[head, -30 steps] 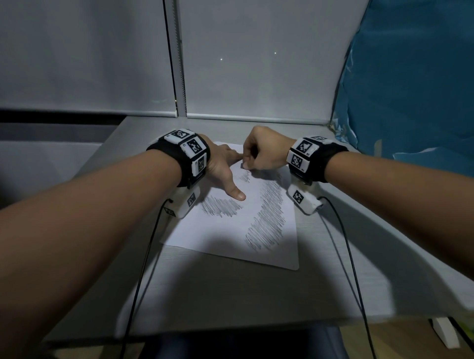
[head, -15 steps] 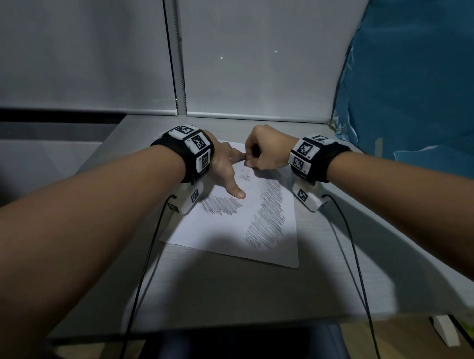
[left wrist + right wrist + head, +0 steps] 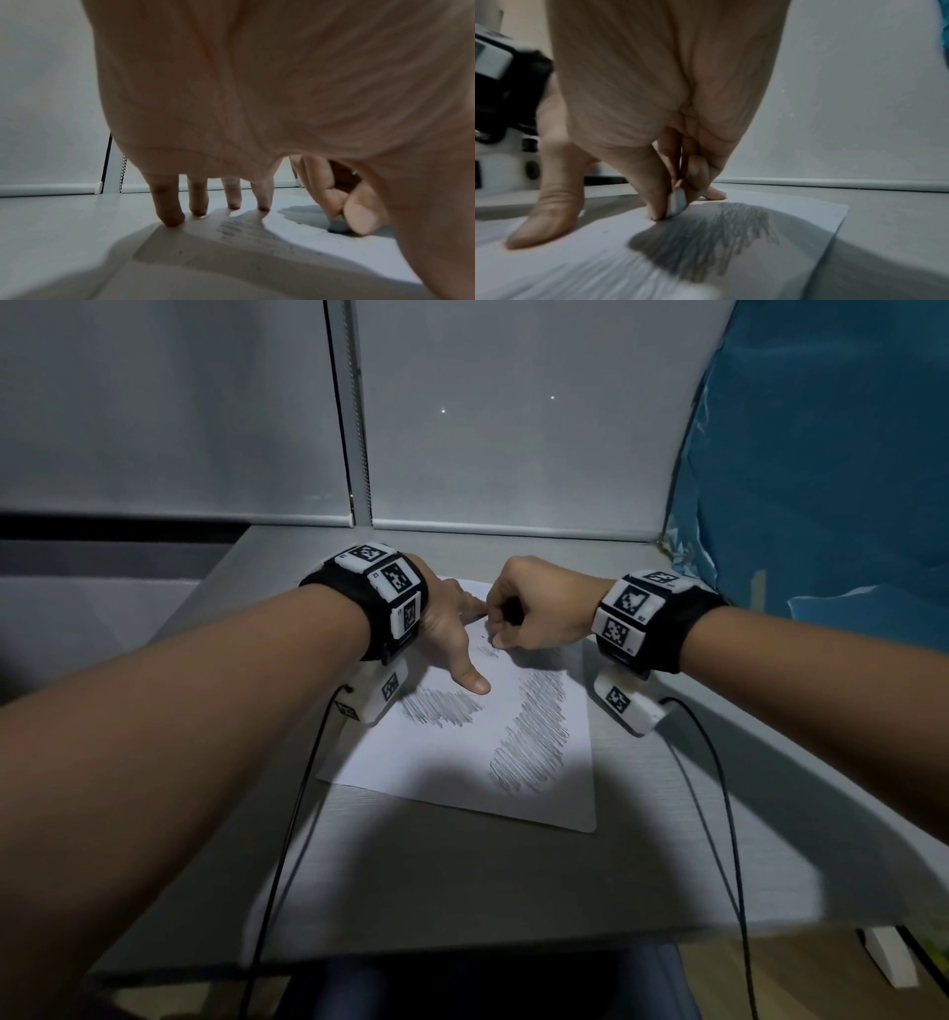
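Observation:
A white sheet of paper [image 3: 462, 762] with grey pencil scribbles lies on the grey desk [image 3: 462, 875]. My left hand [image 3: 454, 634] lies flat on the sheet's far left part, fingers spread and straight, thumb pointing toward me. My right hand [image 3: 518, 613] is curled, and it pinches a small white eraser [image 3: 677, 201] between thumb and forefinger. The eraser's lower end touches the paper at the top of a scribbled patch [image 3: 706, 239]. In the left wrist view the eraser [image 3: 338, 225] shows beyond my fingertips [image 3: 172, 219], which press the paper.
Roller blinds [image 3: 513, 428] close off the back of the desk. A blue sheet [image 3: 821, 480] hangs at the right. Two black cables [image 3: 287, 839] run from the wrist cameras over the desk's front edge. A white object [image 3: 888, 958] lies on the floor at lower right.
My right hand with the eraser has shifted slightly over the upper part of the paper. The left hand stays pressed on the sheet.

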{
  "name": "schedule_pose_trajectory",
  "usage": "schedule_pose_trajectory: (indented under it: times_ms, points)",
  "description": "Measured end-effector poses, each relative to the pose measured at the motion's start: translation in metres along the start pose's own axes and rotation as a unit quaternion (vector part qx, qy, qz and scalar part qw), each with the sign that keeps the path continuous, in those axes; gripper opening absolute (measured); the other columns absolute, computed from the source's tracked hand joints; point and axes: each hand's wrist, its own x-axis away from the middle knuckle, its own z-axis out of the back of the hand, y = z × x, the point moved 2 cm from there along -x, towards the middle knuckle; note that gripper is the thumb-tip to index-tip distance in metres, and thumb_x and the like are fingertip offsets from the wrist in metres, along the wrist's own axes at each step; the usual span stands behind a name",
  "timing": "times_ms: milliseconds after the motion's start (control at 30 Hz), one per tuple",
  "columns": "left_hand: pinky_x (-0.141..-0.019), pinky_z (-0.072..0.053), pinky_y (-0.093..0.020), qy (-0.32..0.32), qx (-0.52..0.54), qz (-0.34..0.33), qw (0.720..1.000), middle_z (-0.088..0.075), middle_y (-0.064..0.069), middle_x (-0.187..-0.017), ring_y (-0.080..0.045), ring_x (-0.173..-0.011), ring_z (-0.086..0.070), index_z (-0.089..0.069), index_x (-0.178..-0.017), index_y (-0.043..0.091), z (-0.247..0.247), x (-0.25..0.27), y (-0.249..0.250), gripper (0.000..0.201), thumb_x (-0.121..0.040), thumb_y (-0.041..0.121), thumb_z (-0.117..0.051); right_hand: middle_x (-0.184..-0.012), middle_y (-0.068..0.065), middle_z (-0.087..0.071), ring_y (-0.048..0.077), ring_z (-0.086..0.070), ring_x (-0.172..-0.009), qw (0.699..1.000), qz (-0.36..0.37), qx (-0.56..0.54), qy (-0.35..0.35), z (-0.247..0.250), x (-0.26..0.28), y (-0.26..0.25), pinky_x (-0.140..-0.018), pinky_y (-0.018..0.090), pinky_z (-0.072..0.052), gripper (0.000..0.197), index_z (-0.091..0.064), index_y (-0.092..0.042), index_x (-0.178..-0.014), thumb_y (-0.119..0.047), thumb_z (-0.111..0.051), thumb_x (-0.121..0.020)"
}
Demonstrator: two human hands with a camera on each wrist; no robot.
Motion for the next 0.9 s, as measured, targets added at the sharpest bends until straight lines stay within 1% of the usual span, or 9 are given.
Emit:
schedule_pose_trajectory:
  times_ms: [67, 200, 267, 400, 500, 600, 700, 833, 900]
  points:
    - [-0.11, -0.033, -0.046, 0.003, -0.002, -0.001, 1.0, -0.015, 0.008, -0.165, -0.026, -0.149, -0.025, -0.007, -0.159, 0.045, 0.0, 0.0, 0.0, 0.125, -0.059, 0.082, -0.073, -0.079, -0.002, -0.078, 0.013, -0.072, -0.075, 1.0, 0.016, 0.0, -0.019, 0.0, 0.005, -0.003, -0.07, 0.025, -0.058, 0.006, -0.08, -0.015, -0.08, -0.018, -0.081, -0.084]
    - [-0.114, -0.028, -0.046, -0.002, 0.011, -0.006, 1.0, -0.012, 0.002, -0.167, -0.026, -0.152, -0.018, 0.0, -0.16, 0.041, 0.0, 0.0, 0.002, 0.123, -0.067, 0.076, -0.073, -0.068, -0.007, -0.071, 0.007, -0.063, -0.061, 1.0, -0.011, 0.004, 0.026, 0.003, -0.004, 0.007, -0.064, 0.024, -0.048, 0.011, -0.077, -0.016, -0.074, -0.018, -0.079, -0.084]
    - [-0.113, -0.029, -0.045, 0.001, 0.011, -0.008, 1.0, -0.014, 0.002, -0.166, -0.026, -0.151, -0.02, -0.001, -0.16, 0.041, 0.0, 0.001, 0.003, 0.122, -0.068, 0.075, -0.073, -0.065, -0.009, -0.068, 0.006, -0.06, -0.059, 0.999, -0.012, 0.003, 0.034, 0.002, -0.005, 0.007, -0.063, 0.023, -0.047, 0.012, -0.074, -0.017, -0.072, -0.017, -0.077, -0.084]
    - [-0.109, -0.032, -0.043, 0.007, 0.009, -0.015, 1.0, -0.016, 0.003, -0.165, -0.025, -0.149, -0.024, -0.009, -0.159, 0.041, -0.001, 0.002, 0.002, 0.116, -0.069, 0.075, -0.073, -0.071, -0.007, -0.073, 0.001, -0.061, -0.058, 0.999, 0.026, -0.012, -0.018, -0.002, 0.01, -0.005, -0.059, 0.013, -0.048, 0.007, -0.078, -0.016, -0.078, -0.017, -0.081, -0.084]
    - [-0.107, -0.034, -0.041, 0.011, 0.004, -0.019, 1.0, -0.018, 0.003, -0.165, -0.026, -0.148, -0.027, -0.011, -0.159, 0.041, -0.001, 0.003, 0.003, 0.115, -0.068, 0.075, -0.073, -0.075, -0.004, -0.076, 0.002, -0.063, -0.061, 0.999, 0.035, -0.016, -0.026, -0.001, 0.013, -0.005, -0.06, 0.017, -0.051, 0.006, -0.08, -0.016, -0.082, -0.02, -0.083, -0.084]
    - [-0.11, -0.032, -0.043, 0.012, -0.003, -0.008, 1.0, -0.015, 0.002, -0.166, -0.026, -0.15, -0.024, -0.005, -0.16, 0.039, -0.001, 0.004, 0.004, 0.117, -0.07, 0.076, -0.07, -0.07, -0.006, -0.073, 0.001, -0.061, -0.058, 1.0, 0.012, -0.005, 0.013, 0.0, 0.001, 0.002, -0.061, 0.019, -0.048, 0.009, -0.078, -0.016, -0.077, -0.019, -0.082, -0.084]
    - [-0.112, -0.03, -0.044, 0.009, 0.001, -0.007, 1.0, -0.012, 0.002, -0.167, -0.025, -0.151, -0.02, -0.004, -0.16, 0.039, 0.0, 0.006, 0.004, 0.116, -0.072, 0.075, -0.07, -0.067, -0.007, -0.07, 0.004, -0.062, -0.06, 0.999, -0.003, 0.001, 0.034, 0.0, -0.002, 0.003, -0.063, 0.024, -0.05, 0.013, -0.074, -0.016, -0.073, -0.017, -0.079, -0.085]
    - [-0.111, -0.03, -0.043, 0.012, 0.002, -0.014, 1.0, -0.012, 0.004, -0.167, -0.023, -0.151, -0.02, -0.006, -0.16, 0.041, -0.001, 0.009, 0.004, 0.114, -0.071, 0.075, -0.07, -0.069, -0.008, -0.071, 0.001, -0.06, -0.058, 0.999, 0.028, -0.01, -0.033, -0.001, 0.011, -0.007, -0.059, 0.014, -0.048, 0.008, -0.077, -0.016, -0.079, -0.017, -0.081, -0.085]
    - [-0.111, -0.03, -0.044, 0.012, 0.001, -0.014, 1.0, -0.012, 0.004, -0.167, -0.023, -0.151, -0.02, -0.004, -0.16, 0.041, 0.0, 0.008, 0.004, 0.115, -0.071, 0.075, -0.07, -0.072, -0.007, -0.074, 0.003, -0.062, -0.06, 0.999, 0.034, -0.006, -0.042, 0.001, 0.013, -0.008, -0.059, 0.015, -0.049, 0.006, -0.079, -0.016, -0.08, -0.02, -0.082, -0.084]
